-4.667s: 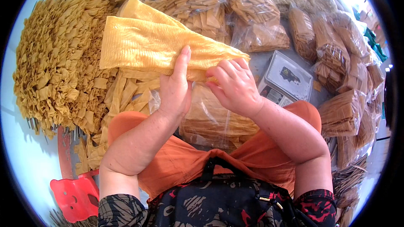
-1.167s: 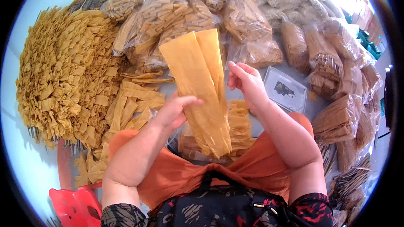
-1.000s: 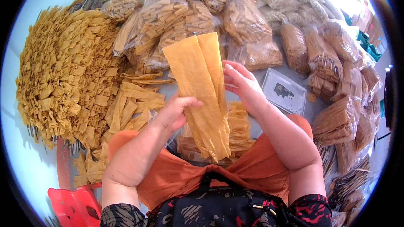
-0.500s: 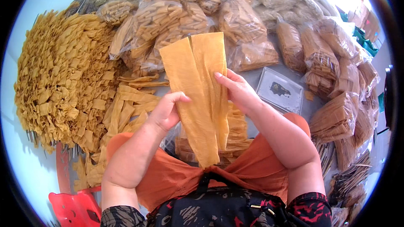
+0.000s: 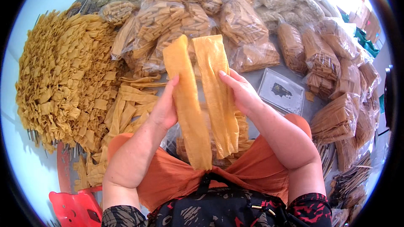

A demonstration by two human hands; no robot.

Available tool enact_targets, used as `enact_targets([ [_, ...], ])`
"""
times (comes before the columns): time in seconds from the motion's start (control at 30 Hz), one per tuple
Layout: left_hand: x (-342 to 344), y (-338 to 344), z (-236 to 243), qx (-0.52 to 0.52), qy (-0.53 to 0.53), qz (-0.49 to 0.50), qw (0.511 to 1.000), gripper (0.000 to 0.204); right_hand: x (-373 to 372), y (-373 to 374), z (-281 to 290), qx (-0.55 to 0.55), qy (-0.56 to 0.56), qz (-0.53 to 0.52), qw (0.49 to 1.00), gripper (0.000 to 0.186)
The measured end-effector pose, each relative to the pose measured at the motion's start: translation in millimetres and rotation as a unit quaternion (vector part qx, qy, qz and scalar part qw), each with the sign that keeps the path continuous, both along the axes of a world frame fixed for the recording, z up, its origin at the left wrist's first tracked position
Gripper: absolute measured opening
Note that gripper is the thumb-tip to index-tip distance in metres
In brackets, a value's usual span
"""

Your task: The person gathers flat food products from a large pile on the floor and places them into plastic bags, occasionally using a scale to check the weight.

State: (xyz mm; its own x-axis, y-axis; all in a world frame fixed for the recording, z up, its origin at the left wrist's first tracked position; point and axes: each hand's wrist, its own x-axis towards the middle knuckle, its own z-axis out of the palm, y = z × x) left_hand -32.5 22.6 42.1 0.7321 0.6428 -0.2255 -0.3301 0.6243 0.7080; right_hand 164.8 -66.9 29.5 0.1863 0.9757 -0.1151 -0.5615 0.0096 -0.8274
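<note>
I hold a long, flat, yellow-tan strip in each hand; both are thin and faintly crinkled, and their material is unclear. My left hand (image 5: 167, 107) grips the left strip (image 5: 191, 117) by its outer edge, thumb on top. Pinched by my right hand (image 5: 240, 90) is the right strip (image 5: 216, 105), folded over lengthwise. A narrow gap separates the strips at their upper ends, and their lower ends hang over my lap. Beneath them lie more yellow-tan strips (image 5: 243, 132), partly hidden.
A tall heap of yellow-tan strips (image 5: 67, 84) with rods poking out stands at left, loose strips (image 5: 128, 105) beside it. Clear bags of tan pieces (image 5: 244, 21) fill the back and right. A shallow square tray (image 5: 269, 101) is on the floor. A red plastic stool (image 5: 75, 208) sits lower left.
The two strips, overlapping before, are now drawn apart. My left hand has shifted up and slightly left with its strip, turning it; my right hand has moved slightly right.
</note>
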Motion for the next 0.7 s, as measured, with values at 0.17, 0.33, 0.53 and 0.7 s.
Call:
enact_targets([
  [0.17,-1.6,7.1,-13.1,-0.080,0.024,-0.062,0.995,0.035,-5.0,-1.7,2.4,-0.014,-0.035,-0.004,0.999,0.036],
  [0.33,-1.4,23.1,-52.8,-0.195,-0.305,-0.321,0.875,0.046,-9.5,-1.1,0.7,0.016,-0.011,-0.011,1.000,0.035],
  [0.53,0.1,25.0,-61.6,-0.201,-0.326,-0.346,0.857,0.043,-6.9,-0.3,-2.2,0.007,-0.011,-0.031,0.999,0.033],
  [0.7,0.8,32.2,-71.9,-0.183,-0.339,-0.355,0.852,0.040,-7.6,-0.2,-4.8,0.007,-0.026,-0.045,0.999,0.032],
])
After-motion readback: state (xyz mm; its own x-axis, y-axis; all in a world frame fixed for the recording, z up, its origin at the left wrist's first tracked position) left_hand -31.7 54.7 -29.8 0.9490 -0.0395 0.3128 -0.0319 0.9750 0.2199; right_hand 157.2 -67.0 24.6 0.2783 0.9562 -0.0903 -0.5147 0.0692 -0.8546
